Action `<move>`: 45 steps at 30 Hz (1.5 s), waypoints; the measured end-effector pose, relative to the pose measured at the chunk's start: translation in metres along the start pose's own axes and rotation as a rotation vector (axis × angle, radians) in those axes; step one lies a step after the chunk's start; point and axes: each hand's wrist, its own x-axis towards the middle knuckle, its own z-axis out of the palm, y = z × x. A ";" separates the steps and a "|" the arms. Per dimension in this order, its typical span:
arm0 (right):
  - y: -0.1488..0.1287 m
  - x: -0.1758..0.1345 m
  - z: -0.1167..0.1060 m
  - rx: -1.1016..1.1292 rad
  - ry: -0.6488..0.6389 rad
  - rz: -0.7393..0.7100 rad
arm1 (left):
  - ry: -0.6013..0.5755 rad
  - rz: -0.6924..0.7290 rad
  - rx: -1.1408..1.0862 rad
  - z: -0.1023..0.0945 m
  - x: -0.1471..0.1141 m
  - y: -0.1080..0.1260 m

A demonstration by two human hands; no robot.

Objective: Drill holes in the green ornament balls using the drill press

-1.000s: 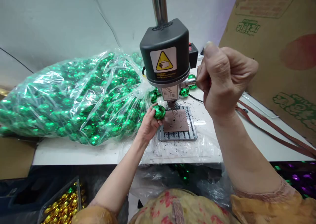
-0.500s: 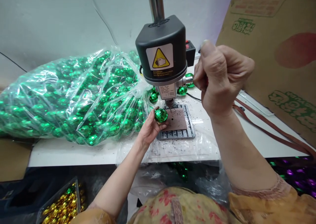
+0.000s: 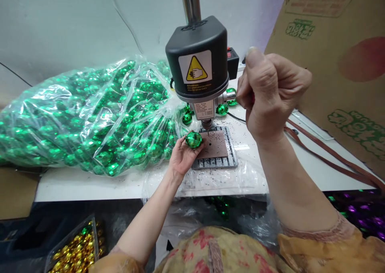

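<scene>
Plastic bag bulges left of the drill press, carton right

Sm. workshop: drill press w/ warning label, dk. shavings on & round its base plate, lg. clear bag of green balls, cardbd. box, gold balls below table.

Ball: shiny green, faceted, held in left fingers, just left of and lower than the drill's nose. Drill: black-topped, upright, nose pointing down.
</scene>
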 end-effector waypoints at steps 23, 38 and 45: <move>-0.006 -0.002 -0.003 -0.050 -0.031 0.025 | -0.153 0.644 0.906 -0.025 0.046 -0.026; -0.007 -0.003 -0.004 -0.047 -0.031 -0.012 | -0.251 0.670 0.984 -0.021 0.039 -0.026; -0.007 -0.003 -0.004 -0.078 -0.034 0.003 | -0.273 0.634 0.759 -0.020 0.047 -0.033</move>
